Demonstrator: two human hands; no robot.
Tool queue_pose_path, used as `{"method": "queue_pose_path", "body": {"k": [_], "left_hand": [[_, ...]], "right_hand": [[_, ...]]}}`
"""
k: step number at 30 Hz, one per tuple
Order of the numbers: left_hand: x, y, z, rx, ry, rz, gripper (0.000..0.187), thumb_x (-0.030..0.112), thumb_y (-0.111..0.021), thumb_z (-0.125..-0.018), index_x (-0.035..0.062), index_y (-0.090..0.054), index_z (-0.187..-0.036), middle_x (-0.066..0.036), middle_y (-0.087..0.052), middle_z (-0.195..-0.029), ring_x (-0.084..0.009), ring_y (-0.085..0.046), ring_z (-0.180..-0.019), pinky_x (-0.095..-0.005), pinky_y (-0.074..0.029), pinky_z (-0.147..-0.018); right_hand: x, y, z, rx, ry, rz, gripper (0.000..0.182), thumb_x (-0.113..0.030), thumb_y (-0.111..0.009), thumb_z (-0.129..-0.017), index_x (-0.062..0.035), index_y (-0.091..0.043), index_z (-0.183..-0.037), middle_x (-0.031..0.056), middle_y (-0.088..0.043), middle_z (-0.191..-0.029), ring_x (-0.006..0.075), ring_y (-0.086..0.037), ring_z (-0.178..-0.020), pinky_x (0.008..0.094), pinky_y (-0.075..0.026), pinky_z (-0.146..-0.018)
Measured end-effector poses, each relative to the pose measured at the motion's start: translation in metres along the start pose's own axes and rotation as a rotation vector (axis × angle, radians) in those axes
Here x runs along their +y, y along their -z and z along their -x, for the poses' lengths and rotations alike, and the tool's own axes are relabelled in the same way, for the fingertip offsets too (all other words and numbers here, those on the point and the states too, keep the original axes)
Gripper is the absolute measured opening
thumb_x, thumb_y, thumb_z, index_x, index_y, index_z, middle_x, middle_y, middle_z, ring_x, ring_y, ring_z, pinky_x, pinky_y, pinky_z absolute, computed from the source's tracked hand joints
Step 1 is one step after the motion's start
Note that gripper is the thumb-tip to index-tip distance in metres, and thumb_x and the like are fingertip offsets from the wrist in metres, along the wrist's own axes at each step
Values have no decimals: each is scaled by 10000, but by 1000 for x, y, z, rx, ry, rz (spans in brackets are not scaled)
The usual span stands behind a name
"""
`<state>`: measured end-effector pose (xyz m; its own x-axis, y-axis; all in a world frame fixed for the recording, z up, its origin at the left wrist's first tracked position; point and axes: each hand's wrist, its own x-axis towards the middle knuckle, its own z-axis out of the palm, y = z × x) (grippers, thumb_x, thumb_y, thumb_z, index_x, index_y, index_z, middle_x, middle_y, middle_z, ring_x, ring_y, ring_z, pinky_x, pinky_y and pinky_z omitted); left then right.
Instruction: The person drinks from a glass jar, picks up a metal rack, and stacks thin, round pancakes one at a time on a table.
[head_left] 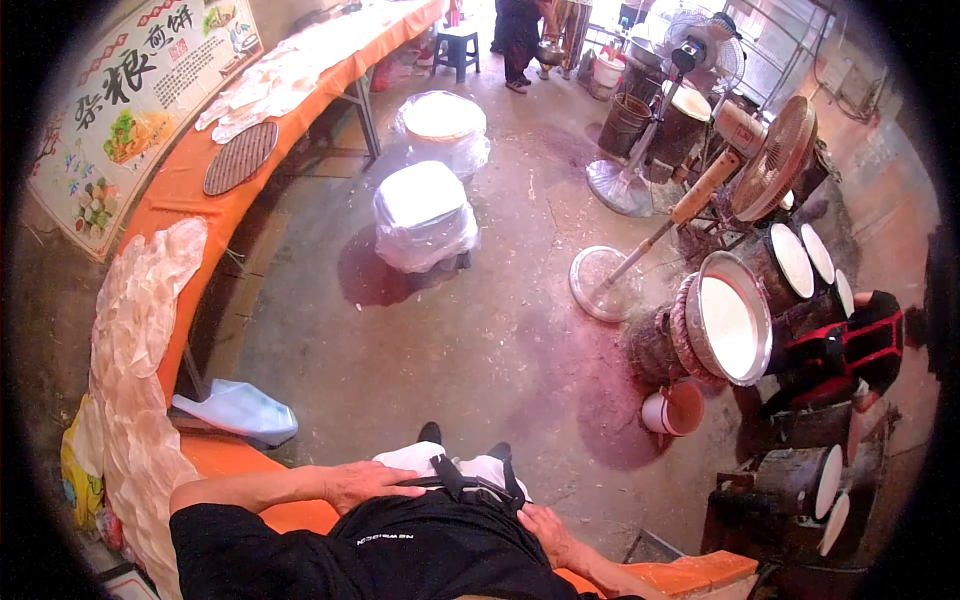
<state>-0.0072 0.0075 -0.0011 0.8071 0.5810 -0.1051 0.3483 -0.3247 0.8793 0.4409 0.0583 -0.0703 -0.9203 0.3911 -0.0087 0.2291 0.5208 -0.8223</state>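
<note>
Concrete floor point(500, 340) beyond left point(368, 484) and right hands point(548, 532), apart against the black shirt point(440, 550), grip unclear.

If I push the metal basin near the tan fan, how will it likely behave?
The metal basin is probably heavy, since white contents spread across most of its width. If they are liquid, a sharp shove could slosh them. It might also tip, being raised off the floor on a dark round support.

black shirt point(400, 550): pale lettering, worn, bottom centre | black straps point(450, 478): crossing white cloth point(412, 458), lower centre, at shirt's upper edge in frame
</note>
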Motion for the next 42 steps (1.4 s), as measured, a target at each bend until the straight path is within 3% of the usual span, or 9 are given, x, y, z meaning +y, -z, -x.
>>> {"method": "queue_pose_path", "body": {"k": [21,42], "left_hand": [[1,-2,2,-1,-7,6,1104,362,-800,-670,225,-175,-1570,-257,-233,-1567,-430,-326,-1405,-514,-331,-1081],[2,-4,1,14,-18,-7,1129,378,-815,-641,220,-188,-1566,-272,-264,-1546,-441,-349,-1387,-504,-348,-1065]], "right_hand": [[-6,1,0,34,30,-17,854,-380,-692,-781,-20,-334,-1468,296,-400,-1416,454,-431,-1284,537,-348,-1041],[-7,2,1,13,17,-13,877,-392,-699,-759,-4,-347,-1462,297,-379,-1441,453,-409,-1307,535,-332,-1057]]}}
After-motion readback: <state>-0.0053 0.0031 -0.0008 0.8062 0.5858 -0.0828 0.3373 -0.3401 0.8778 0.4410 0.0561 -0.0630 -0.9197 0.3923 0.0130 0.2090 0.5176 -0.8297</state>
